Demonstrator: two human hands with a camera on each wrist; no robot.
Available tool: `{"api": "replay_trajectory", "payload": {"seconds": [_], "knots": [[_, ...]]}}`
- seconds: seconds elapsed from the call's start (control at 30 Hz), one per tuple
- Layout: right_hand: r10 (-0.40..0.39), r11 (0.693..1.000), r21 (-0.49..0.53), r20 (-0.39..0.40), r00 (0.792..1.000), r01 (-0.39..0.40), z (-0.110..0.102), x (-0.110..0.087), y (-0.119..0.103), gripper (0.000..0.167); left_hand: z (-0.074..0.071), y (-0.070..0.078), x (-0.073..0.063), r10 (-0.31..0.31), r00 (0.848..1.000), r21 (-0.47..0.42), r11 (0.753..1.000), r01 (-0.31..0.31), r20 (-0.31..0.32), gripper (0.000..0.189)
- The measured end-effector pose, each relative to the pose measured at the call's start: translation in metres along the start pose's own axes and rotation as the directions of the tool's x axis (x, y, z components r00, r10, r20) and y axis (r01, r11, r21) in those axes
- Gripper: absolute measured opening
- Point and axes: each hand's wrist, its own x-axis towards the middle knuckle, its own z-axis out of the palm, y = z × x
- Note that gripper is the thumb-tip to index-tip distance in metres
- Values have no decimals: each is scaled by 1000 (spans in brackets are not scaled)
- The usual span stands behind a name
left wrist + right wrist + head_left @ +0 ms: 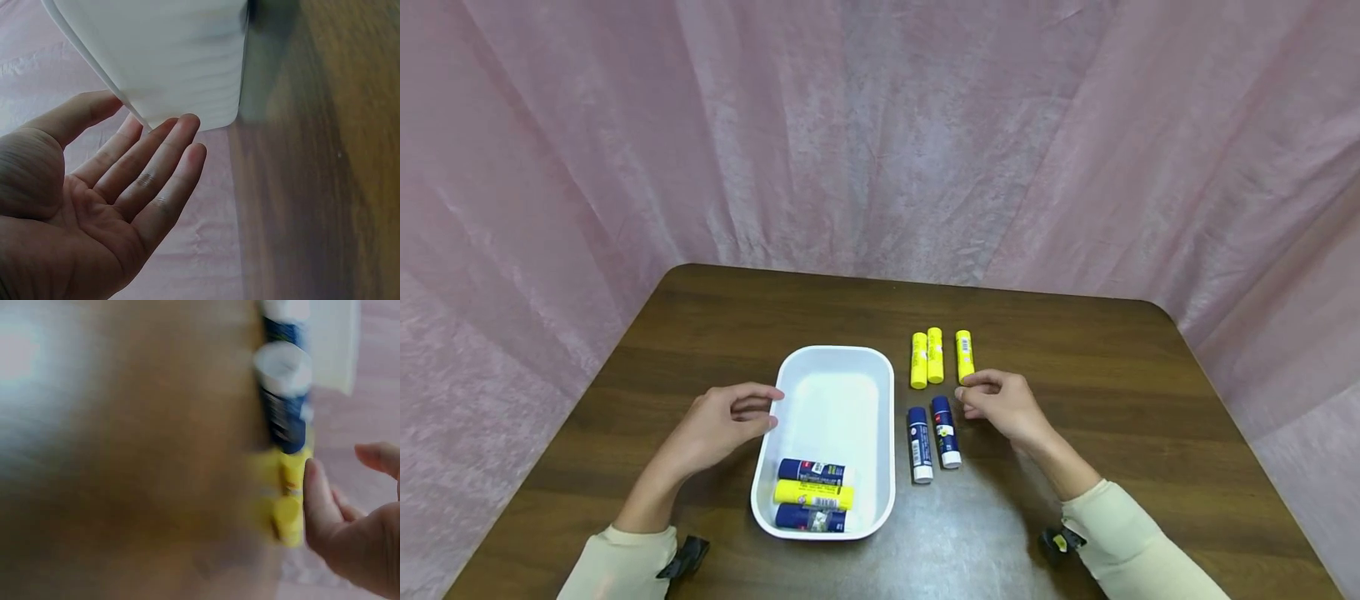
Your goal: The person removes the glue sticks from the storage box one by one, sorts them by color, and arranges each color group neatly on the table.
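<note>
My left hand [718, 425] is at the left rim of a white plastic tray [889, 433], its fairly straight fingertips touching the outer wall and the thumb by the edge. In the tray's near end lie two blue glue sticks [811, 471] with a yellow glue stick [814, 494] between them. Over on the right, my right hand [1003, 406] hovers with nothing between thumb and fingers. Its fingertips are right at the near end of a yellow glue stick [965, 354]. Just left of that hand lies a blue glue stick with a white end [946, 432].
Two more yellow glue sticks [919, 360] lie side by side farther left, behind another blue glue stick [919, 443]. Everything rests on a dark wooden table [1075, 358] with rounded far corners. A pink curtain [880, 142] hangs behind it.
</note>
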Motion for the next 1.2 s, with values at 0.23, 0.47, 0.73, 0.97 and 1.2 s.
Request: {"api": "replay_trajectory", "payload": {"seconds": [0.23, 0.47, 0.73, 0.97, 1.2], "knots": [[-138, 981, 152, 132, 982, 117, 3, 9, -39, 40, -2, 0, 0, 25, 1000, -13, 1000, -25, -1, 35], [-248, 966, 164, 386, 888, 199, 50, 11, -68, 40, -1, -1, 0, 4, 1000, -9, 1000, -4, -5, 34], [-230, 968, 40, 530, 816, 246, 89, 14, -78, 39, 2, 2, 2, 10, 1000, -17, 1000, -10, -4, 35], [-157, 973, -35, 624, 766, 228, 118, 12, -71, 38, 2, 3, 1, 34, 999, -34, 999, -34, -2, 36], [-110, 946, -157, 669, 736, 283, 146, 7, -67, 31, 1, 4, 0, 32, 999, -39, 999, -32, 2, 36]]}}
